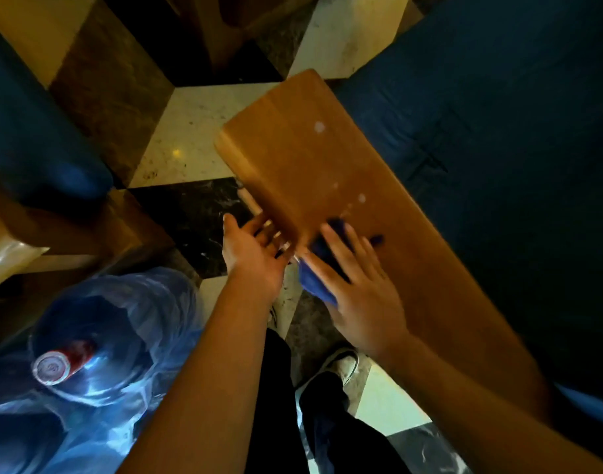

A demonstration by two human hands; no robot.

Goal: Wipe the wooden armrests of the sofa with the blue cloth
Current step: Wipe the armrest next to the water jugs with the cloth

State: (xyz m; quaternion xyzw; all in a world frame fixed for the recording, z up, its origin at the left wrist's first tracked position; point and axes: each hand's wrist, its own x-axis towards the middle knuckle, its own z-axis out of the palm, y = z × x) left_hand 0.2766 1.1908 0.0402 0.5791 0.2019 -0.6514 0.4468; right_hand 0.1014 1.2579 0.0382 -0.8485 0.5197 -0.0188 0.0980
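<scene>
A wide wooden armrest (313,155) runs diagonally through the middle of the head view, beside the dark blue sofa cushion (498,131). Small pale spots dot its surface. My right hand (358,289) lies flat with spread fingers on the blue cloth (318,282), pressing it onto the armrest near its left edge. The cloth shows between and beside the fingers. My left hand (255,248) hovers just left of that edge, palm up, fingers apart, holding nothing.
A large blue water bottle (98,343) with a red and white cap, wrapped in plastic, stands at the lower left. Another blue cushioned seat with a wooden armrest (26,213) is at the left. Checkered marble floor (187,138) lies between; my shoe (341,364) is below.
</scene>
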